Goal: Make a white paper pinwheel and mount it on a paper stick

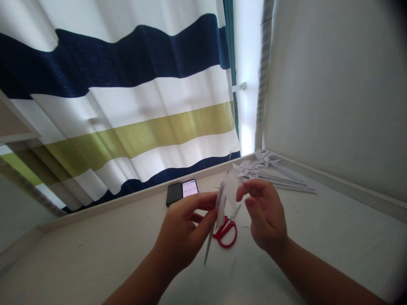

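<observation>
My left hand [190, 231] pinches a white paper pinwheel [222, 199] between thumb and fingers. It is seen nearly edge-on, with its thin paper stick [208, 248] slanting down below the hand. To the right of the paper is my right hand [267, 216], its fingers curled and the thumb apart from the index finger. Nothing shows in its grasp; whether a fingertip touches the paper's edge I cannot tell. Beneath the paper, red-handled scissors [228, 236] lie on the white table, partly hidden by the held paper.
Several white paper pinwheels on rolled sticks [282, 180] lie piled at the back right. A phone with a lit timer screen [190, 187] leans beside a dark case [174, 194] at the back. Small paper scraps dot the table [111, 250]. A striped curtain [143, 93] hangs behind.
</observation>
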A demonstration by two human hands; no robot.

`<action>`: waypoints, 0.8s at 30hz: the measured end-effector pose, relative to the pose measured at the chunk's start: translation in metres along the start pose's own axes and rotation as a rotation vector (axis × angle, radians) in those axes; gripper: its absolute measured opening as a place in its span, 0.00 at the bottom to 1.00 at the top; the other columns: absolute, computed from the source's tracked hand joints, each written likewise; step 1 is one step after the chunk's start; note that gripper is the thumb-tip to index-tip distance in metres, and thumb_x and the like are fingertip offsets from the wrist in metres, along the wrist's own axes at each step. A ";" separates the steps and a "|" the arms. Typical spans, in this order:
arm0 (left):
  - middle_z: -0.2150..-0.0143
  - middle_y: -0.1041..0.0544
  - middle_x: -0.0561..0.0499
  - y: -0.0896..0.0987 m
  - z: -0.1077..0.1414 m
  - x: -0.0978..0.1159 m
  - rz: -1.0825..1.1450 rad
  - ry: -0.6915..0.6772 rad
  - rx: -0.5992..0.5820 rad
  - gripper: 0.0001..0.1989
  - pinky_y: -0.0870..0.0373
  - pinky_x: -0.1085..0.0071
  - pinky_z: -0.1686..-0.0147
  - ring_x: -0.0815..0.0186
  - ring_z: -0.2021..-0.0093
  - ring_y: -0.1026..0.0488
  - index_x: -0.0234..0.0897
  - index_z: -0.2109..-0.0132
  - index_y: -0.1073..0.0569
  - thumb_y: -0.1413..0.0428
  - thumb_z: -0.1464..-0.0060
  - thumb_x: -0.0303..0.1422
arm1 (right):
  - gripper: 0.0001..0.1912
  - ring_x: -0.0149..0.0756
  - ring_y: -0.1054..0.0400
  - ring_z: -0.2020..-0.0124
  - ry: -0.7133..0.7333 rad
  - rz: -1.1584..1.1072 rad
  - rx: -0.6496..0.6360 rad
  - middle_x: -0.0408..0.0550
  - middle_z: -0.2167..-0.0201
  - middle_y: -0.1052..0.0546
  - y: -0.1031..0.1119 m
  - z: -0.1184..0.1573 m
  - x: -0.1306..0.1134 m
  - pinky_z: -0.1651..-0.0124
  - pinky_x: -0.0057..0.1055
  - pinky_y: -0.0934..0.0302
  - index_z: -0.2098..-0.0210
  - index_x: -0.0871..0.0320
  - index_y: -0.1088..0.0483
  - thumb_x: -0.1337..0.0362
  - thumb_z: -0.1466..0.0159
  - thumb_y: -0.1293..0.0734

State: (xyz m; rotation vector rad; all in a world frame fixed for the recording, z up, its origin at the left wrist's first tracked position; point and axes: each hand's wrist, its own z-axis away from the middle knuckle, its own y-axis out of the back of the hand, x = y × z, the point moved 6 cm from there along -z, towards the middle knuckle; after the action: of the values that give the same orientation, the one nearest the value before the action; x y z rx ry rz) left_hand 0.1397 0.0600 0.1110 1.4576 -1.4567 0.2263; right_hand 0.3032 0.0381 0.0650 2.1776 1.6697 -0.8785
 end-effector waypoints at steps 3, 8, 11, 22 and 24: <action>0.61 0.20 0.47 0.011 0.002 0.006 0.110 0.000 0.053 0.14 0.23 0.73 0.68 0.66 0.66 0.23 0.39 0.53 0.24 0.42 0.47 0.27 | 0.08 0.36 0.37 0.67 -0.076 0.036 -0.073 0.45 0.69 0.33 -0.003 0.002 0.012 0.62 0.35 0.41 0.55 0.55 0.38 0.63 0.34 0.41; 0.66 0.19 0.49 0.023 0.006 0.009 0.347 0.041 0.129 0.11 0.22 0.73 0.69 0.66 0.68 0.22 0.38 0.58 0.22 0.39 0.51 0.26 | 0.11 0.37 0.35 0.66 -0.244 0.090 -0.499 0.47 0.68 0.30 -0.028 0.016 0.019 0.62 0.34 0.40 0.61 0.57 0.34 0.57 0.33 0.43; 0.69 0.20 0.50 0.029 0.009 0.012 0.423 0.063 0.192 0.10 0.23 0.75 0.73 0.66 0.71 0.23 0.37 0.61 0.21 0.37 0.54 0.26 | 0.17 0.38 0.34 0.65 -0.284 0.017 -0.850 0.49 0.65 0.27 -0.049 0.038 0.010 0.61 0.34 0.39 0.60 0.58 0.30 0.52 0.37 0.39; 0.68 0.20 0.51 0.037 0.009 0.018 0.516 0.058 0.259 0.12 0.24 0.79 0.72 0.68 0.68 0.23 0.38 0.61 0.21 0.36 0.55 0.24 | 0.13 0.32 0.32 0.65 -0.406 0.010 -1.093 0.47 0.67 0.24 -0.070 0.074 0.002 0.55 0.29 0.40 0.64 0.59 0.25 0.58 0.35 0.38; 0.65 0.20 0.51 0.037 0.009 0.018 0.515 0.062 0.242 0.15 0.24 0.79 0.71 0.67 0.66 0.23 0.39 0.58 0.22 0.36 0.56 0.23 | 0.14 0.32 0.31 0.64 -0.406 0.006 -1.086 0.46 0.69 0.23 -0.068 0.071 -0.002 0.55 0.29 0.40 0.63 0.58 0.25 0.59 0.34 0.40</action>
State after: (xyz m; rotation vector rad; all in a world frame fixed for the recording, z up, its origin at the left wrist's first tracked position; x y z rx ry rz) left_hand 0.1087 0.0511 0.1386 1.2199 -1.7799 0.7807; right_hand 0.2177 0.0188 0.0205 1.1662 1.4091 -0.2344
